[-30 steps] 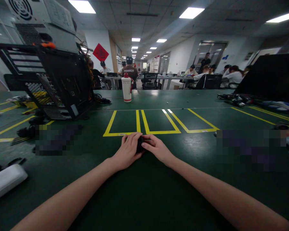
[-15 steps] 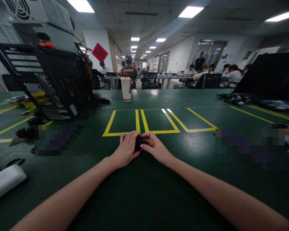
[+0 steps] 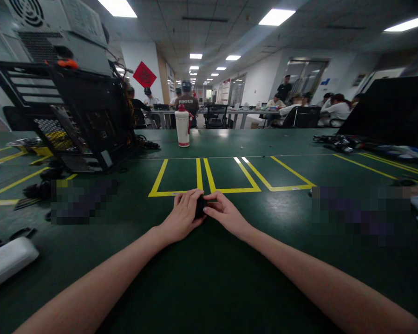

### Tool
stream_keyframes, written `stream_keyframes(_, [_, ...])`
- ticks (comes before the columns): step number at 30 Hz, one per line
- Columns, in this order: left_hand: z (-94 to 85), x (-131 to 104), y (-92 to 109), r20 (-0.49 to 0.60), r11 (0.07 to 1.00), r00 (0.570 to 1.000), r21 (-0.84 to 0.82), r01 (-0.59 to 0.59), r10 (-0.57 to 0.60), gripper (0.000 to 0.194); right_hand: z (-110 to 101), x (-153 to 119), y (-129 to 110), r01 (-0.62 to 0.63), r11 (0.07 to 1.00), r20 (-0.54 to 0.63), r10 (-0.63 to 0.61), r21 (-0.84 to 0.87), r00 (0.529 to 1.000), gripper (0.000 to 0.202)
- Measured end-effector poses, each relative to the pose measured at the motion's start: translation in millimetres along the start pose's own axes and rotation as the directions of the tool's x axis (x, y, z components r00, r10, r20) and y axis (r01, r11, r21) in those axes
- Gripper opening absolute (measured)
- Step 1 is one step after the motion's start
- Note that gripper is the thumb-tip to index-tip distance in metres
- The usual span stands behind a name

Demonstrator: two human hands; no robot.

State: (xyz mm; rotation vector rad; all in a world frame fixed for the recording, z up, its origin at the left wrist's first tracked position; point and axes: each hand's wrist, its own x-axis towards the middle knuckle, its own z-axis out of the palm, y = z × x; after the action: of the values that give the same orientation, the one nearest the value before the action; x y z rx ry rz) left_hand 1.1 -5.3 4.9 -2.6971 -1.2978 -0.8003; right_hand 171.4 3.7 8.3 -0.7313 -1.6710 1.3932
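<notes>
A small black object [image 3: 200,207] is between my hands, low over the green table [image 3: 209,269] or resting on it; its kind is hard to tell because my fingers cover most of it. My left hand [image 3: 184,212] wraps it from the left, fingers over the top and thumb at the near side. From the right, my right hand [image 3: 225,211] pinches its edge with thumb and fingertips. Just beyond both hands, yellow tape [image 3: 235,190] marks open-ended boxes on the tabletop.
A black computer case [image 3: 90,120] with a power supply [image 3: 61,28] on top stands at left. A white tumbler [image 3: 183,127] stands beyond the tape. A white rounded object [image 3: 10,264] lies near left, cables [image 3: 344,143] far right. People sit at tables behind.
Both hands keep nearly the same place and hold. The black object looks slightly turned between the fingers.
</notes>
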Motion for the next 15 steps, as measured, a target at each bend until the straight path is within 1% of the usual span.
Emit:
stream_keyframes(2, [0.1,0.0,-0.2,-0.001,1.000,1.000,-0.003,0.000,0.000,0.058,-0.6,1.4,1.2,-0.001,1.000,-0.008,0.001,0.000,1.000,0.026])
stream_keyframes(6, [-2.2,0.3,0.4,0.017,1.000,1.000,0.000,-0.001,0.001,0.058,-2.6,2.4,2.8,-0.043,0.998,-0.004,0.043,-0.036,0.999,0.033])
stream_keyframes(10, [-3.7,0.6,1.3,0.031,1.000,1.000,0.005,-0.001,0.000,0.057,-2.4,0.9,4.4,-0.001,0.999,0.013,0.002,-0.051,1.000,0.031])
stream_keyframes(15, [-2.2,0.6,1.0,0.016,1.000,1.000,0.008,-0.003,0.003,0.057,-0.5,0.5,5.1,0.028,0.996,-0.013,-0.029,-0.082,0.999,0.025])
